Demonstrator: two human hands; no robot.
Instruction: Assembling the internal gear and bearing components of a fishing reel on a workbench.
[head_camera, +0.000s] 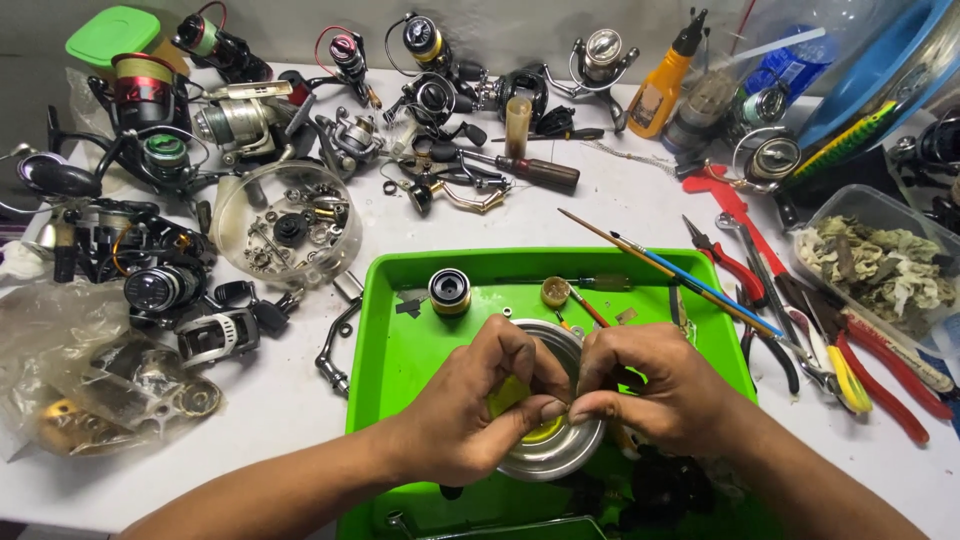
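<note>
My left hand (478, 400) and my right hand (652, 385) meet fingertip to fingertip over a round metal tin (560, 452) that holds something yellow. Together the fingers pinch a very small part at about the middle; it is too tiny to identify. The tin stands in a bright green tray (400, 340). Further back in the tray lie a black and gold spool (450, 291) and a small yellow cap (555, 291). A dark reel body (665, 490) lies in the tray under my right wrist.
Several fishing reels (160, 150) crowd the table's left and back. A clear bowl of small parts (288, 225) stands left of the tray. Pliers and cutters (850, 350), brushes (680, 275), a screwdriver (530, 168), an orange bottle (660, 90) and a rag tub (880, 265) lie right.
</note>
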